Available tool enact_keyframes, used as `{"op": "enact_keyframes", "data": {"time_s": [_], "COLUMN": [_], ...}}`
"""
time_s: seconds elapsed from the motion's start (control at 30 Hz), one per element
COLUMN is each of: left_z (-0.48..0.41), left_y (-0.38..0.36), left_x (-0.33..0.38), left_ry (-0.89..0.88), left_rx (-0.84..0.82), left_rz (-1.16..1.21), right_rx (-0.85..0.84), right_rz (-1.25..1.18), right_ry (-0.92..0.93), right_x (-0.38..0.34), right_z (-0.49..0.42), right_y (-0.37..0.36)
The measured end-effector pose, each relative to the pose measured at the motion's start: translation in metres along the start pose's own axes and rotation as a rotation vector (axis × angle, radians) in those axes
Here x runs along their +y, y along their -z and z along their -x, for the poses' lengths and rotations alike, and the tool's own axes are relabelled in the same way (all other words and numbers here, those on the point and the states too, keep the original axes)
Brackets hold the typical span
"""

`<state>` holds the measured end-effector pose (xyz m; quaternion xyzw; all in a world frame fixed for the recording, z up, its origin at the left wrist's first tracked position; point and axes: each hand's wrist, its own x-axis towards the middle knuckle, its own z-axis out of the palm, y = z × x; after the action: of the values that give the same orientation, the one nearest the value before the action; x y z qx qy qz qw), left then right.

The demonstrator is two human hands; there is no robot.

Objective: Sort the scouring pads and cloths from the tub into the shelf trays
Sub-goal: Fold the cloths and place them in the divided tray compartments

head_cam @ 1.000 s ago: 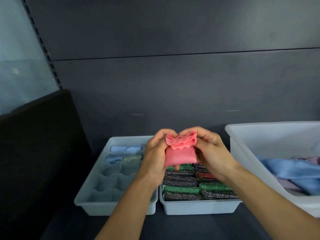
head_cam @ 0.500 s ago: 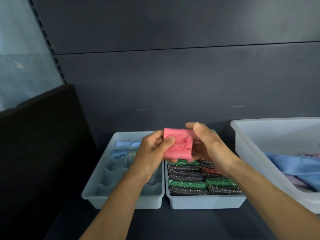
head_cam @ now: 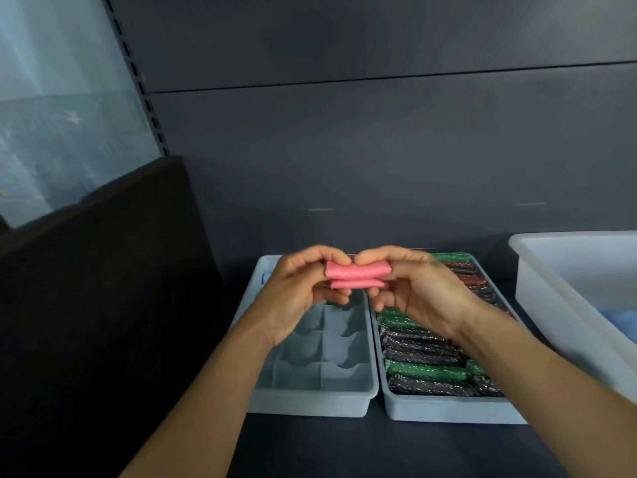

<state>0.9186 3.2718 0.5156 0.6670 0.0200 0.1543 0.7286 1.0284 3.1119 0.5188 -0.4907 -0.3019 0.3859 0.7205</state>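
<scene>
- Pinched at both ends: a pink, waffle-textured cloth [head_cam: 358,276], folded into a tight double roll, up in the air above the far end of the pale blue-grey plastic tray with divided cells [head_cam: 310,405], touching neither tray.
- Left hand [head_cam: 303,288] curled round the roll's left end, thumb and fingertips closed on it. Right hand [head_cam: 420,291] closed likewise on the right end, thumbs almost meeting on top.
- Probably the last squeeze of folding before tucking into one of the vacant near cells.
- Could spring open on release, with only finger pressure behind the fold. Would then sit proud of the cell or flop over a divider.
- Could land wrongly: just beside, to the right, a matching plastic tray [head_cam: 448,414] packed with green, black and dark red glittery scouring pads [head_cam: 424,370]. A careless drop that way would mix cloth with pads.
- Could catch on a divider if pushed in askew, given narrow-looking cells against the roll's length.
- More to sort, by the look of it: a pale blue cloth [head_cam: 620,322] lying in the white plastic tub [head_cam: 551,270] at the right edge, well apart from the hands.
- Under everything, a dark matt shelf board [head_cam: 344,450], trays side by side on it, tub to their right.
- Behind, a dark grey back panel [head_cam: 379,150] with a horizontal seam. To the left, a black side panel [head_cam: 103,288], a slotted metal upright [head_cam: 138,81] and a pale blue wall [head_cam: 51,98] beyond.
</scene>
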Motion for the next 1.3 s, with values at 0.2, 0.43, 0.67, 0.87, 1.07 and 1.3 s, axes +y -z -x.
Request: {"op": "enact_keyframes", "data": {"time_s": [0.2,0.43,0.67,0.87,1.07,1.3], "left_z": [-0.024,-0.055,-0.066,-0.069,-0.062,-0.050], "left_y": [0.035,0.058,0.051,0.049,0.072,0.091], "left_x": [0.009,-0.012,-0.066,-0.094,-0.087,-0.087], "left_ry": [-0.005,-0.006,-0.003,-0.020,0.023,0.090], "left_rx": [-0.016,0.006,-0.034,-0.027,-0.081,-0.148], "left_rz": [-0.202,-0.694,-0.959,-0.969,-1.317,-1.445], "right_rx": [0.036,0.113,0.098,0.025,-0.034,-0.066], "right_rz": [0.329,0.948,1.754,1.864,2.085,2.222], "right_ry": [0.045,0.011,-0.011,-0.031,-0.100,-0.221], "right_x": [-0.003,0.021,0.052,0.056,0.053,0.063], "right_z": [-0.038,-0.081,-0.092,-0.095,-0.104,-0.118], "right_y": [-0.010,-0.003,0.011,0.010,-0.003,-0.009]}}
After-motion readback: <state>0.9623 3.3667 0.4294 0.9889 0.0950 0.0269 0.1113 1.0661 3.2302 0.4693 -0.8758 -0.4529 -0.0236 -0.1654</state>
